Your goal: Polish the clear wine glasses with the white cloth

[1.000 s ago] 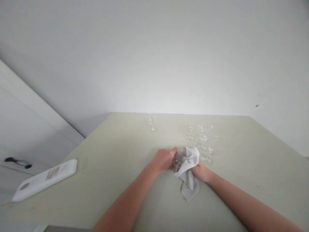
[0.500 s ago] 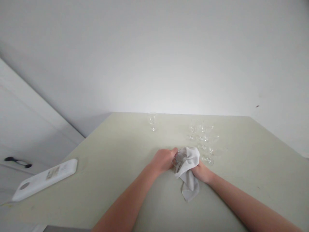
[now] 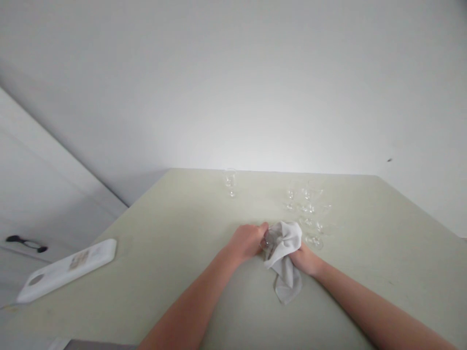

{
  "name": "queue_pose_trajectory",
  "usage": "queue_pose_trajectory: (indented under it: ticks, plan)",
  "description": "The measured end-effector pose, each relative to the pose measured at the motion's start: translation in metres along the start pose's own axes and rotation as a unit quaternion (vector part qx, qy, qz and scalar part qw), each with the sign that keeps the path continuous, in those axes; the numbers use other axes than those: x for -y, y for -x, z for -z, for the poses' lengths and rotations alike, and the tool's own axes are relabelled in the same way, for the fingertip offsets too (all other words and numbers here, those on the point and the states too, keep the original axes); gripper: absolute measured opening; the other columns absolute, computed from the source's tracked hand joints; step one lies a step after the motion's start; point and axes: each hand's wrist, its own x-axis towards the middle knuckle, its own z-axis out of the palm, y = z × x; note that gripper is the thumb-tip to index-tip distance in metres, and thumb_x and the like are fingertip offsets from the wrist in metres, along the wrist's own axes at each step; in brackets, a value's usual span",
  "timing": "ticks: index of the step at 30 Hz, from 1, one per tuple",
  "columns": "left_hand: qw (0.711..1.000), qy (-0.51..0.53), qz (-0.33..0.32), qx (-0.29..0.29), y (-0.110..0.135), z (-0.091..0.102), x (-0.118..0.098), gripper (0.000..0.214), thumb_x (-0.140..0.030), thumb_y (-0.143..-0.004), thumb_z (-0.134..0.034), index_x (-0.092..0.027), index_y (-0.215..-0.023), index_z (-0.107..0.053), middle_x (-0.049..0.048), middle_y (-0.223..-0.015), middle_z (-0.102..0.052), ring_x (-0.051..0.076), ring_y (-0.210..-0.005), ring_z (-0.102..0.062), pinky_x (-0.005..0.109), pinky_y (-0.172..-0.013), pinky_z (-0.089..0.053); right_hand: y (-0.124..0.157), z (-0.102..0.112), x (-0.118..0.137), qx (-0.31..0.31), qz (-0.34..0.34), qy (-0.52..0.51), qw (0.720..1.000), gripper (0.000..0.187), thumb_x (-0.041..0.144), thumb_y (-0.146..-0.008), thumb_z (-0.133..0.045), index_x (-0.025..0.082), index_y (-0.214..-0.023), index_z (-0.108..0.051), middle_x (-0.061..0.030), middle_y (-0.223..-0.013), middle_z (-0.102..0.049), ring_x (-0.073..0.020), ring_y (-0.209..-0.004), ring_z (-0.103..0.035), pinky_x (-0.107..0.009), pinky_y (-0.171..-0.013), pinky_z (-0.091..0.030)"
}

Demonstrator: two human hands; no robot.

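Observation:
My left hand (image 3: 247, 240) is wrapped round a small clear glass (image 3: 269, 239) at the middle of the pale green table (image 3: 175, 262). My right hand (image 3: 305, 260) grips a light grey cloth (image 3: 286, 253) pressed against and over the glass; the cloth's tail hangs down onto the table. Both hands are closed. Most of the glass is hidden by fingers and cloth.
Several clear stemmed glasses (image 3: 308, 206) stand in a cluster just beyond my right hand. One more stemmed glass (image 3: 229, 181) stands alone near the far edge. A white board (image 3: 65, 269) lies at the table's left edge. A white wall rises behind; a dark handle (image 3: 26, 243) shows at far left.
Almost nothing differs; both hands stay on the glass and cloth, with only a slight shift of the cloth's hanging end.

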Motion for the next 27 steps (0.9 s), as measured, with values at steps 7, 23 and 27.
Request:
queue_pose_trajectory:
  ticks: [7,23,27]
  plan:
    - [1.0,0.014,0.007,-0.004,0.0001,-0.0012,0.0,0.028,-0.024,-0.092,-0.049,-0.017,-0.116,-0.064,0.0129,-0.095,-0.076,0.028,-0.092,-0.072,0.033,-0.076,-0.05,0.0011,-0.0002,-0.0042,-0.012,-0.01,0.001,1.0,0.041,0.057,-0.085,-0.061,0.019,-0.095,-0.074,-0.0126,-0.104,-0.078,-0.0348,-0.101,-0.071,-0.052,-0.095,-0.058]
    - [1.0,0.012,0.006,0.009,0.0005,-0.0012,0.0006,0.029,-0.024,-0.092,-0.049,-0.018,-0.118,-0.062,0.0129,-0.097,-0.076,0.029,-0.093,-0.072,0.034,-0.078,-0.049,0.001,-0.0006,-0.002,-0.009,-0.01,0.003,1.0,0.04,0.056,-0.084,-0.063,0.019,-0.096,-0.074,-0.0112,-0.102,-0.078,-0.0339,-0.098,-0.072,-0.049,-0.093,-0.06]
    - [1.0,0.016,0.0,0.004,0.0001,-0.0023,0.0007,0.029,-0.024,-0.092,-0.049,-0.016,-0.117,-0.062,0.0149,-0.096,-0.075,0.03,-0.092,-0.072,0.036,-0.077,-0.05,0.0005,-0.0011,0.0019,-0.001,0.0,-0.004,1.0,0.044,0.057,-0.085,-0.061,0.017,-0.096,-0.074,-0.0117,-0.099,-0.077,-0.0318,-0.095,-0.072,-0.045,-0.091,-0.061]
